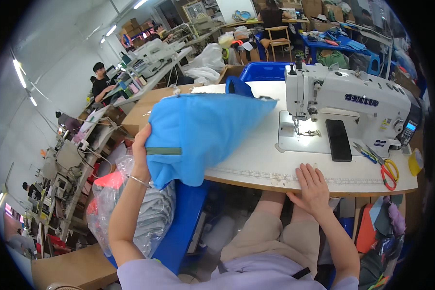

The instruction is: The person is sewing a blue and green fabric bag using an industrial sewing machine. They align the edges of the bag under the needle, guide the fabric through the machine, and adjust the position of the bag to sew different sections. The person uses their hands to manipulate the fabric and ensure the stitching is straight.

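Observation:
My left hand [141, 147] grips the left edge of a light blue sewn fabric piece [203, 130], holding it up over the left part of the white sewing table [256, 162]. The fabric carries a dark green strip and tapers to a point at the right, where it is blurred. Some of my left fingers are hidden behind it. My right hand [312, 188] lies flat on the table's front edge, its fingers stretched out, nothing in it. Beyond that hand stands a white sewing machine [348, 92] with its lamp lit. A black phone [339, 140] lies beside its needle area.
Scissors [388, 175] with red and yellow handles, small blue snips [366, 153] and a yellow roll [415, 162] lie at the table's right. Behind the table is a blue bin [263, 71]. A clear bag of grey folded fabric [154, 215] stands at my left. People work farther off.

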`<state>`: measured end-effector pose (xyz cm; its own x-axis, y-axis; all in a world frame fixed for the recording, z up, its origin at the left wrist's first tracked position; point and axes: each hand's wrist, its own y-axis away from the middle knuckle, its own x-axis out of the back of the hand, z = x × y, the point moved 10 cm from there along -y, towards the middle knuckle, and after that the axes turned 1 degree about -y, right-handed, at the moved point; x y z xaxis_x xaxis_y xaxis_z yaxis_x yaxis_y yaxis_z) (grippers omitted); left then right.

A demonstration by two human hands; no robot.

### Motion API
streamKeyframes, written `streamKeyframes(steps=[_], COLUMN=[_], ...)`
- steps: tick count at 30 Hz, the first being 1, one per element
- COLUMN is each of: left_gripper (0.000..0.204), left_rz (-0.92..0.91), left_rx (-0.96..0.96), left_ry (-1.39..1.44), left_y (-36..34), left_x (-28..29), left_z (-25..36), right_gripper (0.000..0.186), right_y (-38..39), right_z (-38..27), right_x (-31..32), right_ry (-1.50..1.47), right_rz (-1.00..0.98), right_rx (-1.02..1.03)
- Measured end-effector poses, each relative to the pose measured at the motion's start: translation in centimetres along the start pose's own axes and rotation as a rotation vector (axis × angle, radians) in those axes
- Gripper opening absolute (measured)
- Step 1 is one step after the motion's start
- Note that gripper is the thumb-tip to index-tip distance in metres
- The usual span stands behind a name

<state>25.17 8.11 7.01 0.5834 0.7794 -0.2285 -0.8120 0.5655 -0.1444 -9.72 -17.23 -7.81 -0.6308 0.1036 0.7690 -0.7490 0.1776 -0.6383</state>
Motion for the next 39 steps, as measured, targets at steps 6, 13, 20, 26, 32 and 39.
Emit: streamKeyframes(steps=[6,13,20,26,32,39], left_gripper=[0.053,0.050,0.054,0.057,0.062,0.067], left_rz=[-0.021,0.029,0.129,0.225,0.328,0.362], left_rx=[-0.018,-0.381,-0.587,-0.699,-0.793,-0.747], left_ry=[0.189,-0.028,-0.216,-0.286,-0.352,-0.482], left_y=[1.3,3.2,6.9,10.4,16.6,20.3], left_x=[2.6,4.4,4.4,5.1,4.3,0.2], left_z=[2.5,8.4,14.7,17.8,19.4,19.4], right_gripper=[0.082,0.082,0.081,0.079,0.102,0.091], right_y=[0.4,0.5,0.1,0.2,-1.4,-4.9], right_z=[-0.1,0.1,-0.1,0.3,-7.0,-20.0], right_x=[0.2,0.5,0.5,0.5,5.4,7.7], right_ry=[-0.005,0.002,-0.026,-0.086,-0.659,-0.956], right_rz=[0.021,0.033,0.033,0.032,0.102,0.277], right_rx=[0.001,-0.007,-0.013,-0.043,-0.002,0.046])
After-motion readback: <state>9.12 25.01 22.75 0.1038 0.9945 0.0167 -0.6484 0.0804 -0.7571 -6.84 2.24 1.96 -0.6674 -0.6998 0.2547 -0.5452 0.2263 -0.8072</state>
